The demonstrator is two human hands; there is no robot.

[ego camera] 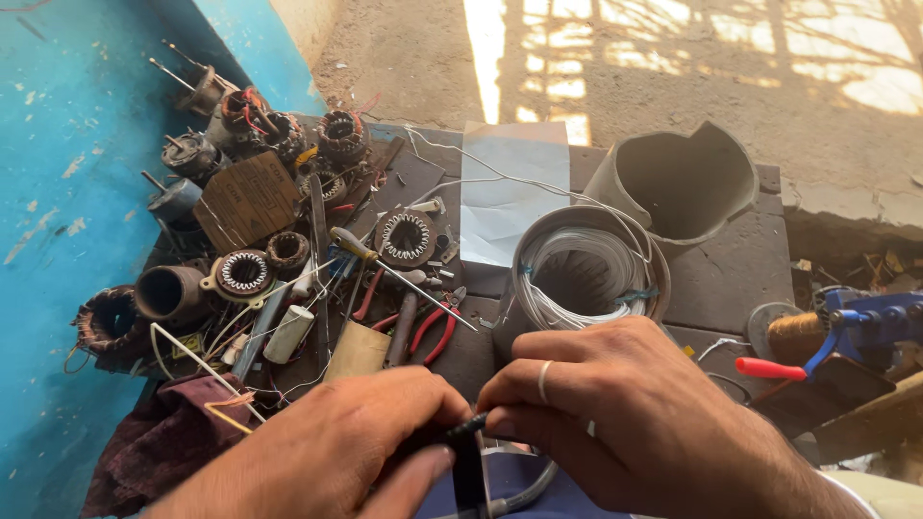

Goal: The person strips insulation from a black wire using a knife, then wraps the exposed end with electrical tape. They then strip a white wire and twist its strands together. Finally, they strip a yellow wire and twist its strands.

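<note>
Both hands met at the near edge of the tabletop (731,279), working a thin black cable (468,461). The left hand (332,452) had its fingers pinched together on the cable's upper end, and the right hand (625,413), a ring on one finger, closed its fingertips on the same spot from the other side. The step looked like fine work on the cable's tip, which calls for a steady pinch and small turns.

Just beyond the hands stood a coil of white wire (582,269), with a grey pipe piece (683,183) behind it. Red-handled pliers (433,332) and a screwdriver (404,274) lay towards the left, among motor stators (245,272) crowding the far left corner. A blue winding tool (865,322) sat at the right edge.
</note>
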